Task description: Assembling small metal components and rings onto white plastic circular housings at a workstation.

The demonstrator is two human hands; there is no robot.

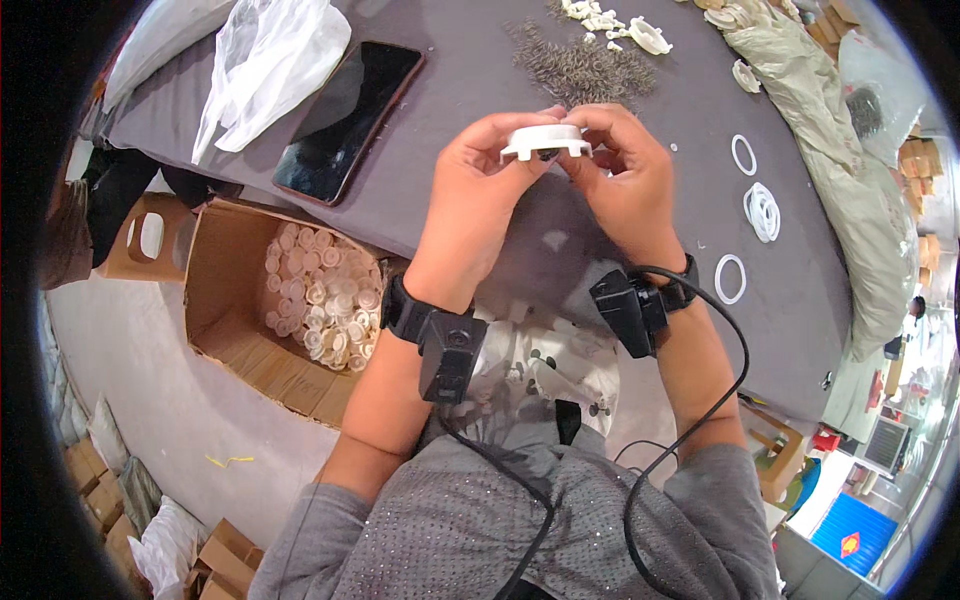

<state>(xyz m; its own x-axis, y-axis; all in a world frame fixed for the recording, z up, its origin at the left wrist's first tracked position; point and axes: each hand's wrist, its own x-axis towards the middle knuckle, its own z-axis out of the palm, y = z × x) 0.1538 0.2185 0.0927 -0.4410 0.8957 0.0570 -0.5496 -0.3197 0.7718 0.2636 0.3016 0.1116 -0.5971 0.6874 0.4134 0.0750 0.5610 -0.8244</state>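
Between my two hands is a white round plastic part [545,139] with short tabs along its lower edge, held up over the grey table. My left hand [477,165] pinches it on the left side with thumb and fingers. On the opposite side my right hand [632,170] grips it the same way. Something small and dark shows under the part, too small to name. Beyond my fingers lies a heap of small metal springs [590,70]. Small white plastic pieces [597,18] and a white round cap [650,37] are scattered behind that heap.
An open cardboard box [225,335] with many white round parts stands below the table's left edge. A black phone [348,120] and a white plastic bag [275,70] lie at the left. White rings [762,213] are at the right, beside a long pale sack [830,170].
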